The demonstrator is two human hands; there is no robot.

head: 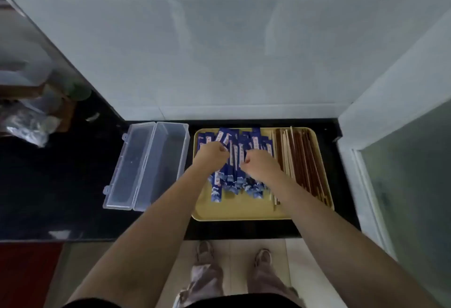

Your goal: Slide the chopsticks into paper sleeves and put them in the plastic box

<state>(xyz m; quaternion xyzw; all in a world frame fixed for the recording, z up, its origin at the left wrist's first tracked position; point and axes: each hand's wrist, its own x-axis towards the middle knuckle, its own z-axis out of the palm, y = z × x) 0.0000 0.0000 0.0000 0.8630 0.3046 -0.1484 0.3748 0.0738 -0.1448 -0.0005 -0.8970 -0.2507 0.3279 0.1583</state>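
Gleaming black counter [61,185] — white-tiled wall [219,51]

kitchen | black stone counter [73,185] | white tiled wall [219,51]

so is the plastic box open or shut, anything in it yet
Open: the plastic box has its lid swung flat to the left on the black counter. No sleeved chopsticks show inside; it looks empty.
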